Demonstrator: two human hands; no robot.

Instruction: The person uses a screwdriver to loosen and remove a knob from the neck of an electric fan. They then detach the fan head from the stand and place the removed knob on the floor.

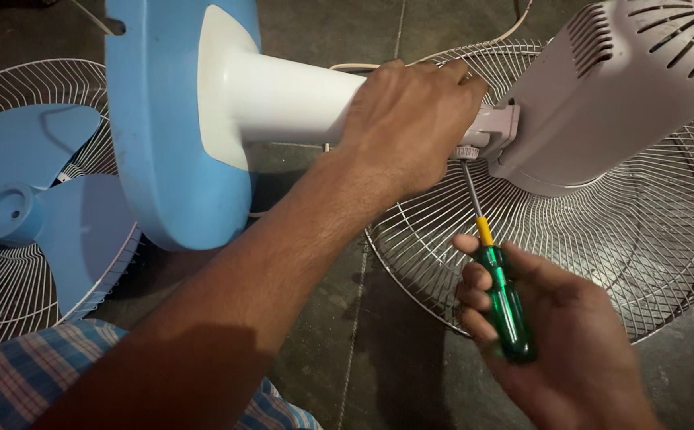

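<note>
The left hand closes its fingers around the white plastic fan neck. The right hand grips a green-handled screwdriver, tip at the joint below the grey motor housing.

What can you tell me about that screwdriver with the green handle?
The screwdriver has a see-through green plastic handle, a yellow collar and a thin grey metal shaft. The right hand grips the handle from below, fingers curled round it. It slants up and to the left, its tip meeting a small fitting under the white neck joint of the fan, just beside the left hand, which clasps the white stem. Behind the shaft lies a wire fan grille on the dark floor.
</note>
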